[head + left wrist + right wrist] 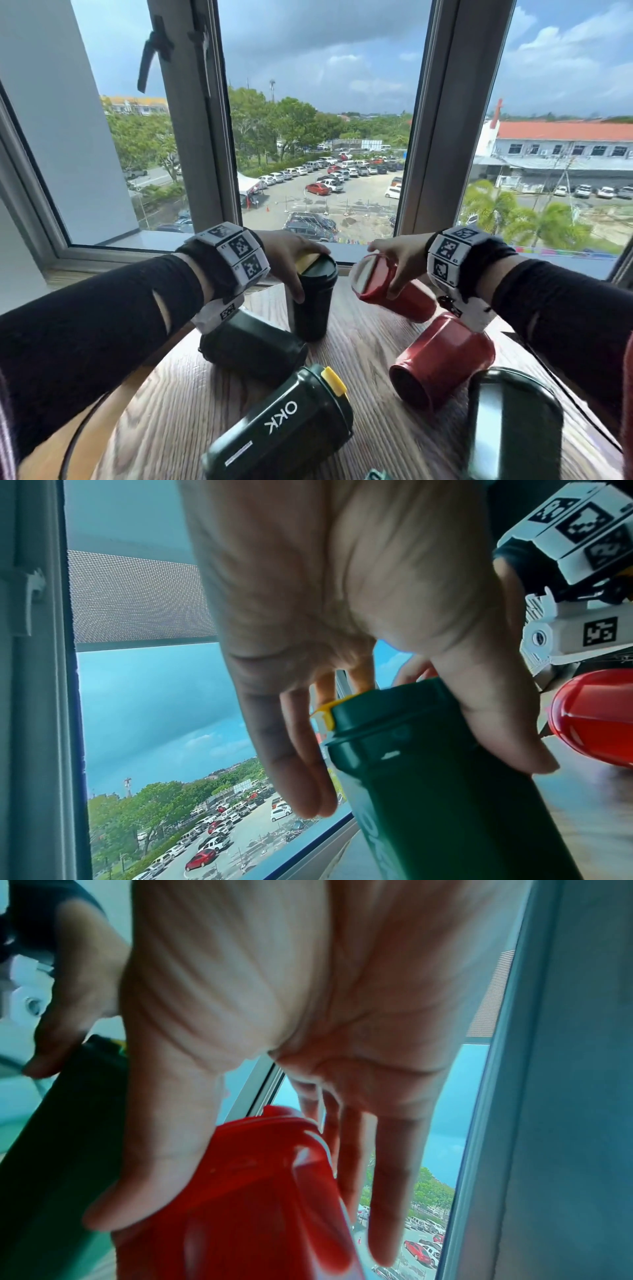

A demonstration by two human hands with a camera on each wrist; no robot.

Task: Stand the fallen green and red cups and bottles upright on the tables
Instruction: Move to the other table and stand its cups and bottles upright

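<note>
A dark green cup (313, 301) with a yellow lid tab stands upright at the back of the wooden table (370, 383). My left hand (298, 265) grips it round the lid from above; in the left wrist view thumb and fingers of the left hand (411, 772) clasp the green cup (428, 804). My right hand (390, 270) grips a red cup (397, 294) near its lid; the cup is tilted, lid up and to the left. The right wrist view shows the right hand (246, 1223) round the red cup (240, 1191), with the green cup (61, 1150) beside it.
Lying on their sides are a green bottle (253, 346) under my left wrist, a green "OKK" bottle (281, 425) at the front, a red cup (442, 359) under my right wrist and a dark green container (513, 425) at the front right. The window sill (342, 251) runs just behind.
</note>
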